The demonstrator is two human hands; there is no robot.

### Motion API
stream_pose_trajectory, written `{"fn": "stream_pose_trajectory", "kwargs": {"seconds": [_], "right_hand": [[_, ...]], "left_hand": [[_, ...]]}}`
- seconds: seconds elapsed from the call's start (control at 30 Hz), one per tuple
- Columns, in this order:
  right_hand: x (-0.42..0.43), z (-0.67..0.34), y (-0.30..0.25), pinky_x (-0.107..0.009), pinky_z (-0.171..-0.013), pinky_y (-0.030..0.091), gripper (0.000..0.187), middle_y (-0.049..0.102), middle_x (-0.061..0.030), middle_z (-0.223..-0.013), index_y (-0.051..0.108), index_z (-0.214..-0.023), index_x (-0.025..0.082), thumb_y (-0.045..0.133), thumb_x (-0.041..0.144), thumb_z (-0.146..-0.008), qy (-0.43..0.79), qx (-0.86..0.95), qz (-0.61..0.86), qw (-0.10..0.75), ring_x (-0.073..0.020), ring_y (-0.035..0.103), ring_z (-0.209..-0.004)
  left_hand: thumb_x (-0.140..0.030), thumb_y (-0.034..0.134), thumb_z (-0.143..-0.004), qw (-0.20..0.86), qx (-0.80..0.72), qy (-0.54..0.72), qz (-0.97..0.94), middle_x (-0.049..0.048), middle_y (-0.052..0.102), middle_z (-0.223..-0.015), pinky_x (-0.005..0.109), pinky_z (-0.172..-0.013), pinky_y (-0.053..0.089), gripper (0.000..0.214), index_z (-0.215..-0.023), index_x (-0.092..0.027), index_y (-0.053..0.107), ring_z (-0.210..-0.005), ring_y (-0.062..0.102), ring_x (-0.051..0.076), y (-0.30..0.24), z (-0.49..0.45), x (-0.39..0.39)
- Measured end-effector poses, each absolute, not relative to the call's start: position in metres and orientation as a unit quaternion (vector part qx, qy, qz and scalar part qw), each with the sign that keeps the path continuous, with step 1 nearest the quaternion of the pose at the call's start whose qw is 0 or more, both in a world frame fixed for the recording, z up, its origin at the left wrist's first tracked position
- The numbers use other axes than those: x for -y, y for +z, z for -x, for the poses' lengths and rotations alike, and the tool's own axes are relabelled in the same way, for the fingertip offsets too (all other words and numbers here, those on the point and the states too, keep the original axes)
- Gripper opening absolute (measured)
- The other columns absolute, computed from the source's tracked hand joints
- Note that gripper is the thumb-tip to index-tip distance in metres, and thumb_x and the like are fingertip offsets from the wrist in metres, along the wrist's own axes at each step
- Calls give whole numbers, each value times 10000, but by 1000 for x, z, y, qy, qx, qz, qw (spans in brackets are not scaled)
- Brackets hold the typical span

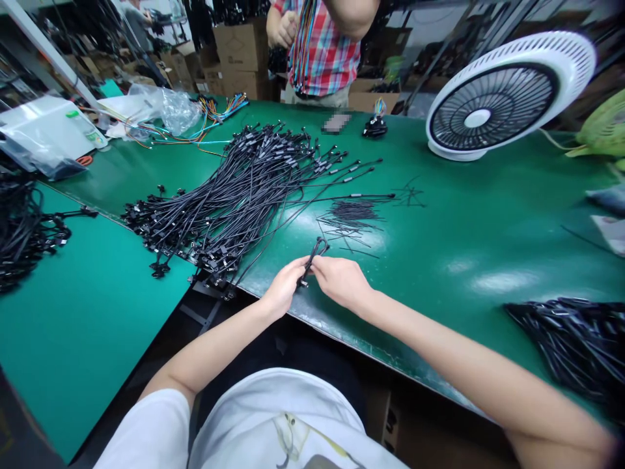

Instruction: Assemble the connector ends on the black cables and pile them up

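a looped black cable [315,255] is being held over the front edge of the green work mat [439,260], just beside the fanned pile of black cables [234,195]. the left hand [282,288] is pinching the cable closed below the loop, and the right hand [339,281] is gripping it from the other side; working close together like this is giving steady control, clear of the pile.

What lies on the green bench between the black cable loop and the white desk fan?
Head view: a small bunch of short black wires and loose strands lie between the cable loop and the white desk fan.
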State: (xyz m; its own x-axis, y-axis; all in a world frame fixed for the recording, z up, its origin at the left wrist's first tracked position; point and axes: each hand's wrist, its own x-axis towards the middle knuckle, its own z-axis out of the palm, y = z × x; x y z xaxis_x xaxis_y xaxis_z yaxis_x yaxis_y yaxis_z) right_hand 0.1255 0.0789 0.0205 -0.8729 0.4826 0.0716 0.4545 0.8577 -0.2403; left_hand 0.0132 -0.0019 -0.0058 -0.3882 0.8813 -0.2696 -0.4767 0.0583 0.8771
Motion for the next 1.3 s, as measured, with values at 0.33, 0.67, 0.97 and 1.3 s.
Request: {"fn": "stream_pose_trajectory", "kwargs": {"seconds": [0.33,0.67,0.97,1.3], "right_hand": [[-87,-133,4,-244,-564,294,290,418,43,-559,472,-635,197,477,416,-825,504,746,361,243,-121,391,-567],[-64,-138,15,-243,-591,338,281,539,15,-621,521,-651,193,441,339,-877,422,843,280,181,-138,493,-612],[-72,-146,16,-257,-645,361,247,611,-22,-707,576,-744,197,420,296,-908,298,870,286,270,-150,521,-667],[-66,-142,10,-229,-404,263,325,294,64,-488,447,-691,208,361,425,-917,584,727,281,227,-96,213,-405]], "left_hand": [[-36,463,-745,291,-614,483,-552,43,638,-1082,405,-1093,240,362,-738,-260,746,-1137,464,222,3,-2,29],[-429,437,-881,518,-482,570,-417,97,657,-987,329,-938,421,402,-796,-161,723,-967,548,226,35,10,21],[-247,692,-769,425,-583,567,-398,77,605,-1128,328,-967,428,234,-996,-197,660,-1052,564,197,12,-4,28],[-217,548,-869,338,-617,562,-435,85,580,-1273,324,-1096,338,341,-1197,-220,644,-1229,511,209,9,-27,25]]}}
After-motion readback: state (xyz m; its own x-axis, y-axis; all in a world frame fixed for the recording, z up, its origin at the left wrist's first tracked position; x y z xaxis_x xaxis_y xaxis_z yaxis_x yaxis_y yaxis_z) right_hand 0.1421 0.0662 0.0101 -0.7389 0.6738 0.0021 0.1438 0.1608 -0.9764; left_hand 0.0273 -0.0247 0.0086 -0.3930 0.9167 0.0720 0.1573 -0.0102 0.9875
